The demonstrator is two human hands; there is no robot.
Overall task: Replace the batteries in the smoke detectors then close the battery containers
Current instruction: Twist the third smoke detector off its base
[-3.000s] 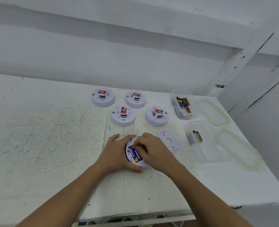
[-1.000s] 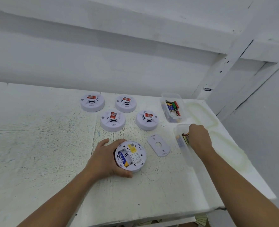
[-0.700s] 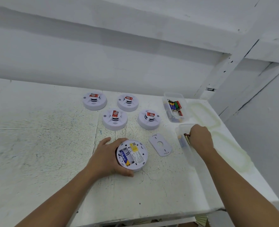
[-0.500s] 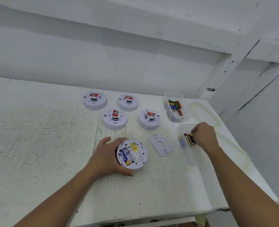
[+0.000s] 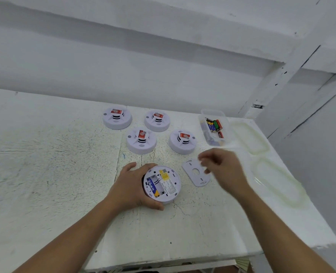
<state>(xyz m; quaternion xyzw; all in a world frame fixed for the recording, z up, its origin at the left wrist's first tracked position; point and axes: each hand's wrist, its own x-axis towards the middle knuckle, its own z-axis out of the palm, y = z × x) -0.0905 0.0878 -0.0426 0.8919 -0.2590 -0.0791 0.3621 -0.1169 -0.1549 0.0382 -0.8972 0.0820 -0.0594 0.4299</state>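
Observation:
An upturned white smoke detector (image 5: 164,184) lies near the table's front, its battery bay uncovered with one blue battery (image 5: 153,187) in the left slot and the slot beside it bare. My left hand (image 5: 129,186) grips the detector's left rim. My right hand (image 5: 226,168) is motion-blurred above the loose white cover plate (image 5: 194,174), its fingers loosely curled with nothing visible between them. A clear far container (image 5: 214,127) holds several coloured batteries. The nearer container is hidden behind my right hand and arm.
Four more white smoke detectors stand face up behind: back left (image 5: 117,118), back right (image 5: 157,120), front left (image 5: 141,140), front right (image 5: 182,141). Two translucent lids (image 5: 250,136) (image 5: 277,184) lie along the right. The table's right edge (image 5: 321,229) drops off close by.
My right hand left the detector, reached into the nearer container on the right, then swung back left over the cover plate. One battery slot is now bare. My left hand stayed put.

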